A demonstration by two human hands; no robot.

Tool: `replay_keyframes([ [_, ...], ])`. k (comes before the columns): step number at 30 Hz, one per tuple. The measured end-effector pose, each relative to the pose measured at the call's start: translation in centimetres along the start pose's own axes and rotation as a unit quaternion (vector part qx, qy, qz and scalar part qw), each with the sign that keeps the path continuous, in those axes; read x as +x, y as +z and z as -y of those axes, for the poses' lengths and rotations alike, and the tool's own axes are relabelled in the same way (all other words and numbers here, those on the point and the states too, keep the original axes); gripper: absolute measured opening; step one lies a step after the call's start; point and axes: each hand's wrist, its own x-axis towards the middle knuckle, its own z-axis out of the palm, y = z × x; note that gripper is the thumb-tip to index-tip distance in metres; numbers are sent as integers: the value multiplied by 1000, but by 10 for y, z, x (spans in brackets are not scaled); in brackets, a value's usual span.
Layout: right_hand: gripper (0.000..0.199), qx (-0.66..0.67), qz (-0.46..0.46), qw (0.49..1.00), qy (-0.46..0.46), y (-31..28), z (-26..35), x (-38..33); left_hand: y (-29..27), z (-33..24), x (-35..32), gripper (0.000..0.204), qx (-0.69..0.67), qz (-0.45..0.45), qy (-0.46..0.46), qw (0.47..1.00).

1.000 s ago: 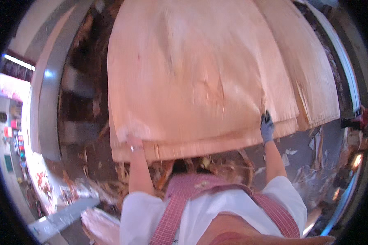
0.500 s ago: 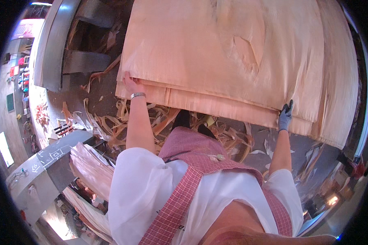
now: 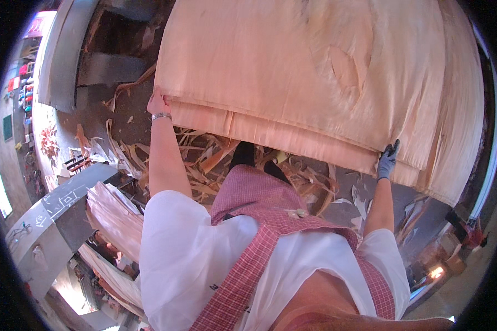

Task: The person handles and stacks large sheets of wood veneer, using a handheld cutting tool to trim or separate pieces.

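A large pale wood veneer sheet point(image 3: 248, 60) lies before me on top of more sheets, with a long torn knot mark in it. Its near edge sits a little back from the edge of the lower veneer sheet point(image 3: 259, 131). My left hand point(image 3: 159, 103), bare with a metal band at the wrist, is closed on the top sheet's near left corner; its fingertips are partly hidden. Farther right, my right hand point(image 3: 387, 160) in a grey-blue glove with dark fingertips pinches the near edge of the veneer. How many layers it holds I cannot tell.
Curled veneer strips point(image 3: 204, 160) litter the floor around my feet. At left stand grey metal beams point(image 3: 66, 60) and a grey machine part point(image 3: 66, 201) with chalk marks. A stack of veneer pieces point(image 3: 113, 212) is beside it. More sheets extend at right.
My left hand has shifted left along the near edge to the sheet's corner. My right hand keeps its hold at nearly the same spot. The view has shifted slightly.
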Motion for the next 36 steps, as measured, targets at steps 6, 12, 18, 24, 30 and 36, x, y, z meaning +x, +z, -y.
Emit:
replay_keyframes([
  [6, 49, -71, 18, 996, 59, -4, 16, -1, -11, 10, 43, 17, 196, -45, -33, 979],
  [12, 51, -45, -6, 999, 12, 2, 9, -5, -9, 15, 50, 14, 234, -24, -27, 971],
  [18, 56, -53, -27, 992, -107, 15, -31, 11, -49, 28, 144, 22, 338, 87, -51, 936],
  [24, 50, -58, -78, 995, 16, 14, -15, 2, -33, 42, 131, 20, 313, 131, -105, 935],
  [30, 49, -77, -84, 991, 77, 12, -6, -6, -30, 9, 110, 22, 418, 173, -74, 889],
  [36, 49, -117, -71, 982, 133, 3, 1, -14, 50, 6, -99, 46, 594, -117, 319, 729],
])
